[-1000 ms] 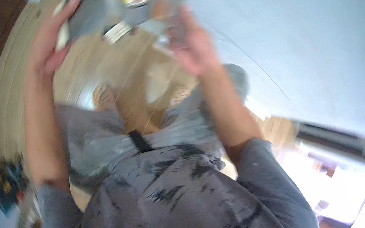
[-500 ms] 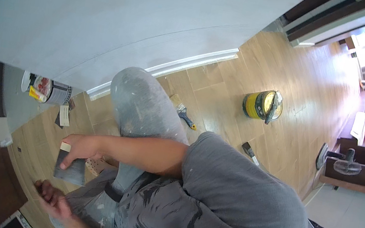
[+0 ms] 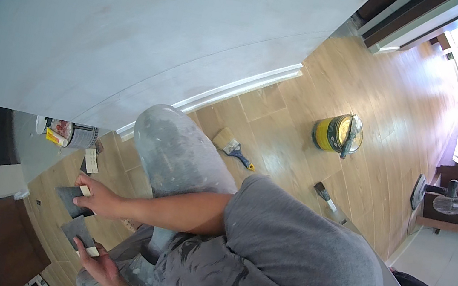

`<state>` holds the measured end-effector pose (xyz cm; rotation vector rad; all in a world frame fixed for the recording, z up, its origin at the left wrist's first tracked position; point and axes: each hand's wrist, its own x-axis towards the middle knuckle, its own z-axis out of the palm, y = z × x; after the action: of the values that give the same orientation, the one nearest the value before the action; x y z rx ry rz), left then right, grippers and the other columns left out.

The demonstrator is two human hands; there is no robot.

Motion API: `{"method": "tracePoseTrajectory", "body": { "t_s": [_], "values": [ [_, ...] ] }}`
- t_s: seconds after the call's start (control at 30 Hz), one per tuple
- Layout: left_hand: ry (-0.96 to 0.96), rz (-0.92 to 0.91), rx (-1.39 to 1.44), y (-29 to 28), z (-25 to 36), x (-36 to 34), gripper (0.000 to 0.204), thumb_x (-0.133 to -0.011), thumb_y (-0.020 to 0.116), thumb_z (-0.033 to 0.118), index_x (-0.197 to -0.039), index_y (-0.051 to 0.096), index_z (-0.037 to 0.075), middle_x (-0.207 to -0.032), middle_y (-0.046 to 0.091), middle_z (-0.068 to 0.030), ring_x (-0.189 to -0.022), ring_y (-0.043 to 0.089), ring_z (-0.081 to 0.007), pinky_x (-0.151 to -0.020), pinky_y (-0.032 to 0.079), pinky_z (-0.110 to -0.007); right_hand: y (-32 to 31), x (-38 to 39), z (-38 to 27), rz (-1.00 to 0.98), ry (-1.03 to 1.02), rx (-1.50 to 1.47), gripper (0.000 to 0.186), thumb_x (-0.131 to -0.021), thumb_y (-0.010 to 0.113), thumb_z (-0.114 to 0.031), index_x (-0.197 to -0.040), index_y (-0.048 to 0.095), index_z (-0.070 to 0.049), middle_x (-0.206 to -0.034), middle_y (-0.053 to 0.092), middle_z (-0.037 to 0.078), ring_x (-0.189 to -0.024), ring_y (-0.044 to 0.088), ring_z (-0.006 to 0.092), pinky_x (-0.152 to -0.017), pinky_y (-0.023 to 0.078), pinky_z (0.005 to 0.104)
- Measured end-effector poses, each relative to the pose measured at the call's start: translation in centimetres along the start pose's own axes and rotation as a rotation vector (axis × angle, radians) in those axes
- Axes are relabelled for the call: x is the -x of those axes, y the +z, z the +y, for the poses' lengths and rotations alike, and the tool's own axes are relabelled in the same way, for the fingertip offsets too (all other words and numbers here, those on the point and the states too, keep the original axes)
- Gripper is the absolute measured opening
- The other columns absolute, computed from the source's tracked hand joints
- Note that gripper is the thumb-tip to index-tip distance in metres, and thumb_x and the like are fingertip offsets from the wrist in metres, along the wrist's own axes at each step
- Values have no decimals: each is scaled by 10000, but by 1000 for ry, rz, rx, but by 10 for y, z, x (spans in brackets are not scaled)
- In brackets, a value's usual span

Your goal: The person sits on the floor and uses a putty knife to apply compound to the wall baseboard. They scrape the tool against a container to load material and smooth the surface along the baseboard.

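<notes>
My right hand (image 3: 97, 197), on the upper of the two arms, grips a flat grey scraper (image 3: 68, 200) by its cream-coloured edge. Just below it, my left hand (image 3: 100, 267) pinches a second grey scraper (image 3: 77, 229), also cream along its held edge. The two blades are close together over the floor, with the left one pointing up toward the right one. Beyond my right hand, another dark and cream scraper (image 3: 92, 161) lies on the floor beside a white bucket (image 3: 83, 137) with a printed label. A yellow tube (image 3: 56, 137) is at the bucket's side.
A wide brush (image 3: 234, 149) with a blue handle lies past my raised knee (image 3: 168, 145). Farther right are a dark-tipped tool (image 3: 326, 194) and a yellow can (image 3: 324, 133) with a handled tool (image 3: 351, 137) across its top. The pale wall (image 3: 157, 28) meets a white baseboard (image 3: 238, 88).
My right hand has turned its scraper, whose blade now points left. My left hand has come closer and now clearly holds a scraper; earlier it was blurred. The view has shifted slightly.
</notes>
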<state>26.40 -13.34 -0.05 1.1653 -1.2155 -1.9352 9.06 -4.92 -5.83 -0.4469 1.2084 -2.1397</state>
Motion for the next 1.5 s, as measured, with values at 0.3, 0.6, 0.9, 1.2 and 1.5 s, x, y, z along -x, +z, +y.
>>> {"method": "tracePoseTrajectory", "body": {
  "t_s": [0.3, 0.6, 0.9, 1.2, 1.5],
  "values": [
    [-3, 63, -14, 28, 0, 3, 488, -1045, 672, 271, -1427, 535, -1, -1418, 564, -100, -1247, 592, -176, -949, 552, -310, 5, 13, -12, -112, -108, 45, 392, -938, 662, 8, -1280, 477, -49, -1152, 571, 129, -1100, 571, 235, -974, 468, 383],
    [-112, 4, 135, -25, -27, -52, 382, -1043, 661, 224, -1347, 584, 5, -1249, 668, -92, -1063, 676, -162, -792, 594, -257, 6, 11, -16, -132, -63, -16, 550, -946, 624, 40, -1480, 536, -56, -1443, 592, 160, -1268, 622, 315, -1078, 481, 400],
    [-167, 103, -35, -23, -31, -51, 396, -1032, 679, 255, -1343, 598, 22, -1279, 650, -54, -1067, 641, -141, -769, 551, -261, -5, 7, -1, -316, -6, 329, 459, -962, 652, -32, -1417, 599, -36, -1279, 690, 225, -1206, 666, 370, -1052, 497, 433],
    [-156, 78, -133, -24, -27, -46, 343, -974, 735, 262, -1245, 642, 73, -1174, 693, -22, -1018, 644, -137, -703, 523, -337, -3, 3, 17, -390, 331, 440, 387, -1029, 615, -233, -1367, 638, -45, -1002, 733, 235, -841, 749, 341, -808, 602, 426],
    [215, 350, -629, -22, -45, -66, 502, -1041, 618, 176, -1455, 470, -66, -1353, 633, -224, -1204, 622, -269, -1015, 495, -389, 6, 10, 29, -451, 120, 640, 390, -1006, 599, -162, -1377, 653, -57, -1278, 692, 229, -1165, 662, 411, -1026, 521, 457]
  ]
}}
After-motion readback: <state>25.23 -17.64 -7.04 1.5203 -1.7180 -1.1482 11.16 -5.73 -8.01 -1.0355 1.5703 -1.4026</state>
